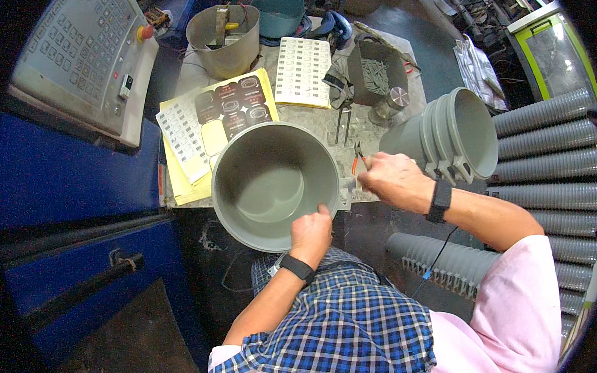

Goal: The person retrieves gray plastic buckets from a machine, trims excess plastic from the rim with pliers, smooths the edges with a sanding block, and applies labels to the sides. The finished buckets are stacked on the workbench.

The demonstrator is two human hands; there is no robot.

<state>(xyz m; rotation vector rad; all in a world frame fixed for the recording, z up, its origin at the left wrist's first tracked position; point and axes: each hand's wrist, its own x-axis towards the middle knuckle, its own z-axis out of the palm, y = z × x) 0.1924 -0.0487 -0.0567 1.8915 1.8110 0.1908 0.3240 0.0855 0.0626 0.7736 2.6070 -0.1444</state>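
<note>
bucket (272,187): grey, open, btwn both hands
L hand (310,234): closed on bucket near rim
R hand (393,179): closed on cutters (360,154), at bucket's R rim lug

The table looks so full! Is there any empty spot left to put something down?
Only small ones. A bare strip of table lies between the white label sheet and the grey bucket the left hand holds. The rest is crowded: yellow sheets, metal pail, dark box, stacked buckets.
</note>
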